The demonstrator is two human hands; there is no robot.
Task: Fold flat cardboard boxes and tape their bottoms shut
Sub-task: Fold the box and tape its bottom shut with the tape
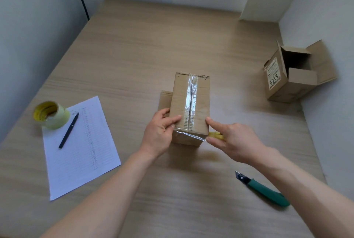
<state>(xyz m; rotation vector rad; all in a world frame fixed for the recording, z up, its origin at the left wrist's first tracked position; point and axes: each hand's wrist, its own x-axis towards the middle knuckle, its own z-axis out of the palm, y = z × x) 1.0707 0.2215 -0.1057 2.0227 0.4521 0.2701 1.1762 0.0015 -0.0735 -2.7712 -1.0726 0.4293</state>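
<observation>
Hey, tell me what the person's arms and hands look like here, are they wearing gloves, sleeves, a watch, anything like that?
Both forearms are bare as far as the view shows, with no sleeves in sight. The left hand and right hand wear no gloves. No watch, bracelet or ring shows on either wrist or on the visible fingers. No markings or bandages are visible.

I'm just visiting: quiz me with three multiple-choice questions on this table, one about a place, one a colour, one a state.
1. Where does the pen lie?
A) on the sheet of paper
B) inside a box
C) under the knife

2. What colour is the utility knife handle?
A) red
B) green
C) black

3. How is the far box at the right?
A) taped shut
B) flattened
C) open-topped

Answers: 1 A, it lies across the paper; 2 B, the handle is green; 3 C, its flaps stand open.
</observation>
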